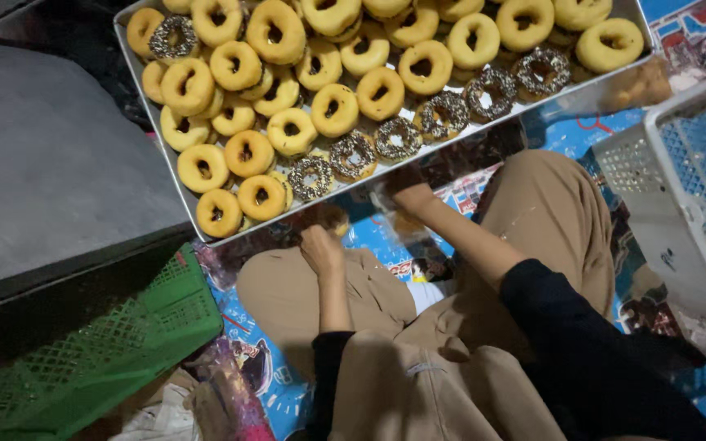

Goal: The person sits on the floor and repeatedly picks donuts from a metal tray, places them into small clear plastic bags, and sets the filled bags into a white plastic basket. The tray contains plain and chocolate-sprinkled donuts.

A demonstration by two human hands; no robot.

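Head view. A large rectangular metal tray (142, 88) fills the upper half of the frame, loaded with round golden ring doughnuts (380, 92). A diagonal row of chocolate-sprinkled doughnuts (397, 137) runs along the tray's lower edge, with one more at upper left; the plain ones far outnumber them, so by my judgement most of the batch is not yet topped or bagged.

Your left hand (321, 247) sits at centre frame just below the tray's lower edge, fingers curled shut; whether it holds anything I cannot tell. Your right hand (409, 193) is just right of it, fingers closed around a clear plastic bag (406, 227) with what looks like a doughnut inside. Both hands are over your lap, above the tan trousers.

Edges and room: the tray's lower rim lies close above both hands. A green plastic mesh basket (100, 343) takes up the lower left; a white plastic mesh basket (680, 188) crowds the right edge. The blue patterned floor mat (561, 135) shows between knee and white basket, a narrow gap. Working room is confined to your lap.
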